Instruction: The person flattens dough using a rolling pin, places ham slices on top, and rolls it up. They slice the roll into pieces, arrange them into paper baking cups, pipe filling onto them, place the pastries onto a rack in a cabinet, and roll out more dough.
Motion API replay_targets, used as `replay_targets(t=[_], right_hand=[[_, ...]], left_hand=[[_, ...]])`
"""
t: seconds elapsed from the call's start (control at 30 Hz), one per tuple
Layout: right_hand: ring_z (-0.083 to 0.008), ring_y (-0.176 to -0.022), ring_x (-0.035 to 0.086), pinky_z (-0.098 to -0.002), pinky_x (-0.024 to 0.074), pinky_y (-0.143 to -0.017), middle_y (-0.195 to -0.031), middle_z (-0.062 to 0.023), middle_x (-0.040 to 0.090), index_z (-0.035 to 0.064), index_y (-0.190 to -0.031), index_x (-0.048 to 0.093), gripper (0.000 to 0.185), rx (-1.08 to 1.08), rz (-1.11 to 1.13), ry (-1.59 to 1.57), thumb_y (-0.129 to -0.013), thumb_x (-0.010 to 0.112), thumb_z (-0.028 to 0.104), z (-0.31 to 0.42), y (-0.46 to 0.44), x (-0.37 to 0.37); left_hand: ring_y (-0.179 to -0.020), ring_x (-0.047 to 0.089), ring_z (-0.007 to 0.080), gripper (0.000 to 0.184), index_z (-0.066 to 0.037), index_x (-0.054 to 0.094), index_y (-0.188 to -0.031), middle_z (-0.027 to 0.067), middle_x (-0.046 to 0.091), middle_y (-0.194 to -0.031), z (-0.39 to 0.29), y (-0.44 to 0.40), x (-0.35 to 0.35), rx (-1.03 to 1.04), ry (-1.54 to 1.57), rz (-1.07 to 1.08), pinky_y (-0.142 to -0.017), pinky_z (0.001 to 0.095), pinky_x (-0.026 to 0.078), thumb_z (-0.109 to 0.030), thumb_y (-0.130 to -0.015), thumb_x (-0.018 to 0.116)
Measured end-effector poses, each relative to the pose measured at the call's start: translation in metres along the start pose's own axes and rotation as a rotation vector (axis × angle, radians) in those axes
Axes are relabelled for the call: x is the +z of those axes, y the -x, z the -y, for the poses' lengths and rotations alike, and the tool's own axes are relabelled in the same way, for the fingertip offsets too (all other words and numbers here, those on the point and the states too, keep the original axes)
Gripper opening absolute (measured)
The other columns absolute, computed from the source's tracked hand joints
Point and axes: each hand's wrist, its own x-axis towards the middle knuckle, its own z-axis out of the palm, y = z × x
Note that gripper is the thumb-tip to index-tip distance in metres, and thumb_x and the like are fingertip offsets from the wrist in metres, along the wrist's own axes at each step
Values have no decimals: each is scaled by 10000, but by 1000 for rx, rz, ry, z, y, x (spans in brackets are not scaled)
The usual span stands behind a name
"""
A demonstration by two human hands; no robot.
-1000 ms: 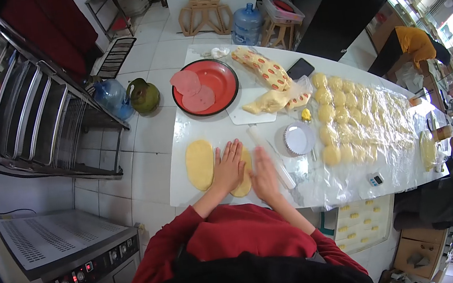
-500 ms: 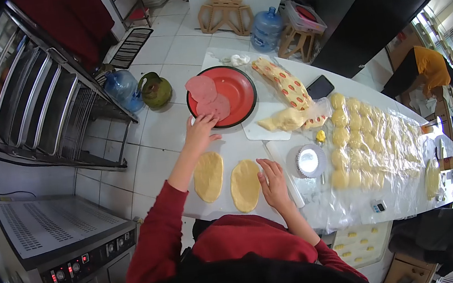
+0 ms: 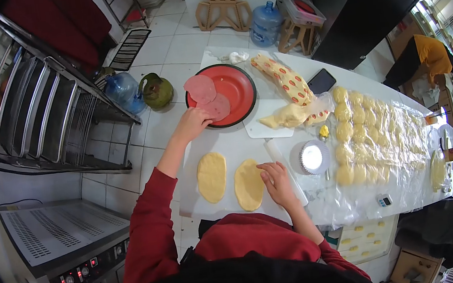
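Two pink round slices of ham [image 3: 214, 107] overlap on a red plate with a black rim [image 3: 241, 90]. My left hand [image 3: 193, 124] is at the near edge of the plate, its fingers closed on the lower slice's edge; the thumb is partly hidden. Two flattened dough ovals lie side by side on the table: a left oval [image 3: 212, 177] and a right oval [image 3: 249, 185]. My right hand [image 3: 279, 185] rests beside the right oval, fingers apart, the fingertips at its edge. A pale rolling pin [image 3: 286, 171] lies just beyond that hand.
Rows of dough balls [image 3: 359, 129] sit under clear plastic on the right. Near them are paper cups [image 3: 313, 157], a phone [image 3: 321, 81], a timer [image 3: 384, 200] and a patterned bag [image 3: 288, 85] on a white board. An oven [image 3: 60, 226] and tray rack [image 3: 45, 108] stand left.
My left hand has drawn its fingers together at the lower ham slice's edge. My right hand stays by the right dough oval. The view has shifted slightly.
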Motion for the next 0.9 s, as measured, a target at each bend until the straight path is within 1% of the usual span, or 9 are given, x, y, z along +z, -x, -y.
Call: replay_targets(t=[0.17, 0.37, 0.47, 0.57, 0.67, 0.7, 0.77, 0.8, 0.9], right_hand=[[-274, -991, 515, -469, 286, -964, -1001, -108, 576, 58, -1044, 557, 224, 3, 24, 1, -851, 514, 163, 5, 1, -3], [-267, -986, 520, -478, 277, -970, -995, -95, 580, 69, -1038, 565, 222, 10, 12, -1, -844, 530, 171, 5, 7, -3], [-264, -985, 521, -478, 273, -972, -993, -90, 580, 70, -1031, 568, 219, 14, 11, -3, -842, 536, 175, 5, 8, -4], [-261, -983, 520, -479, 262, -977, -992, -88, 580, 72, -1028, 570, 218, 14, 2, -5, -839, 540, 177, 7, 9, -4], [-265, -964, 530, -457, 297, -962, -985, -97, 579, 73, -1035, 567, 227, -2, -25, 11, -837, 544, 182, 7, 11, -5], [-267, -954, 534, -446, 317, -952, -982, -101, 579, 73, -1039, 566, 232, -9, -35, 19, -837, 545, 184, 6, 11, -5], [-259, -932, 552, -408, 371, -907, -976, -111, 584, 47, -1052, 554, 252, 96, -51, -190, -852, 538, 199, 4, 10, -4], [-256, -921, 560, -388, 398, -884, -973, -117, 587, 34, -1059, 549, 265, 149, -59, -294, -860, 535, 207, 2, 10, -3], [-217, -897, 578, -332, 450, -809, -972, -121, 593, -21, -1097, 512, 318, 420, -94, -816, -881, 523, 212, -15, 9, 15]], left_hand=[[-805, 570, 246, 144, -45, 655, -797, 85, 622, -807, -1, -7, -2, 84, -108, 58, -760, 347, 431, -154, -710, 617], [-768, 570, 259, 108, -29, 635, -724, 102, 607, -730, 3, -9, 3, 128, 54, -23, -730, 366, 443, -121, -669, 623], [-753, 569, 271, 91, -26, 627, -709, 123, 597, -688, -1, -16, -1, 117, -26, 58, -718, 377, 440, -95, -651, 616], [-729, 565, 281, 60, -25, 615, -678, 136, 583, -648, 1, -20, 3, 92, -35, 49, -696, 391, 432, -68, -638, 605], [-713, 559, 267, 58, -28, 597, -670, 112, 588, -666, -5, -23, -4, 122, -47, -44, -697, 380, 419, -69, -632, 614], [-708, 557, 254, 66, -35, 590, -678, 96, 585, -668, -11, -23, -7, 128, -29, -159, -703, 374, 414, -67, -628, 620], [-699, 552, 228, 93, -50, 575, -694, 64, 581, -673, -31, -20, -14, 140, 13, -384, -716, 361, 404, -63, -621, 631], [-697, 546, 224, 124, -61, 574, -717, 49, 577, -682, -45, -16, -19, 156, 21, -407, -726, 354, 400, -65, -614, 643], [-703, 532, 208, 200, -88, 568, -767, 11, 564, -712, -94, 11, -10, 189, 44, -450, -751, 344, 390, -64, -599, 673]])
